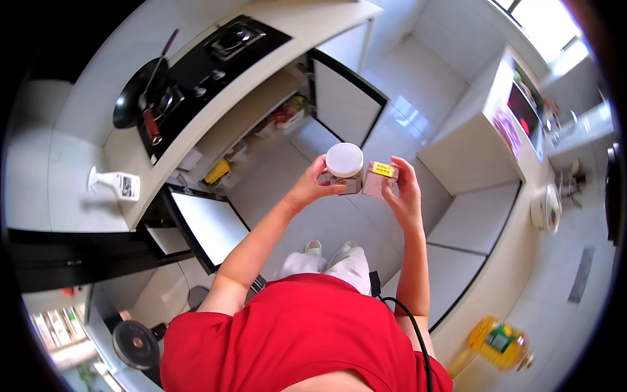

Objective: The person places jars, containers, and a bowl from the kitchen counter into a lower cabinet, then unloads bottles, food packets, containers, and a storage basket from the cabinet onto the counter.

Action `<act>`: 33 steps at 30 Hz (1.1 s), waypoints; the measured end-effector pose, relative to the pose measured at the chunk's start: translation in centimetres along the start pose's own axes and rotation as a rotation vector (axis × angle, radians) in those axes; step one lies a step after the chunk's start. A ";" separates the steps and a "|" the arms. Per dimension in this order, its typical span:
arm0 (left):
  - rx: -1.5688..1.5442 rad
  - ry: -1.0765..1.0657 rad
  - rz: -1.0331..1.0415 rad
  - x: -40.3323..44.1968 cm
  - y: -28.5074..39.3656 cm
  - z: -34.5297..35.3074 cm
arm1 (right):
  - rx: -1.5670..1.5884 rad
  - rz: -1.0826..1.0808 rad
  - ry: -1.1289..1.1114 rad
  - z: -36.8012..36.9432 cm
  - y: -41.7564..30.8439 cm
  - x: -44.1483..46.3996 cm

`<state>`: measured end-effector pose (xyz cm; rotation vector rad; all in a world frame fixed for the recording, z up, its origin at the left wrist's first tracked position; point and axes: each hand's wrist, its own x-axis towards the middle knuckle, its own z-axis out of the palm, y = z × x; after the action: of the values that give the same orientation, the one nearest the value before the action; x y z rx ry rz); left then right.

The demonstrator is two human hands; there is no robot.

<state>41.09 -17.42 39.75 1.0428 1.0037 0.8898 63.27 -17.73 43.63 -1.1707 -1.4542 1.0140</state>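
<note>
Near the centre of the head view, my left hand (313, 185) is closed around a clear jar with a white lid (344, 159); its contents look brownish. Just to the right, my right hand (405, 195) grips a small pinkish box with a yellow label (380, 179) between thumb and fingers. Jar and box are held side by side at about the same height, above the grey floor. Whether they touch is hard to tell.
An open lower cabinet (261, 127) with two swung-out doors (346, 95) lies ahead left, under a black stove (215, 72) holding a wok (140, 91). A spray bottle (125, 186) stands left. An oil bottle (499, 343) is at lower right, a sink (539, 134) upper right.
</note>
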 end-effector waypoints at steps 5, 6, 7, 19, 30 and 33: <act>-0.059 0.227 0.092 1.0 -1.2 -7.0 | 0.242 0.140 -0.240 7.3 4.1 7.8; -0.076 0.267 0.122 1.3 -1.5 -8.1 | 0.249 0.142 -0.270 8.8 5.0 9.3; -0.083 0.299 0.115 1.5 -1.7 -8.8 | 0.285 0.165 -0.315 10.1 6.1 10.7; -0.134 0.779 -0.084 16.7 -11.4 -21.8 | 0.112 0.199 -0.499 25.1 23.2 28.4; 0.191 0.866 0.008 33.7 -20.6 -42.4 | 0.198 -0.086 -0.303 42.9 40.4 44.1; 0.256 0.834 0.034 35.8 -22.0 -47.2 | 0.130 -0.133 -0.286 45.6 42.8 45.6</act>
<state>9.43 22.25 2.09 0.8981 1.8341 1.2877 22.79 33.71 2.36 -0.8487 -1.6372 1.1994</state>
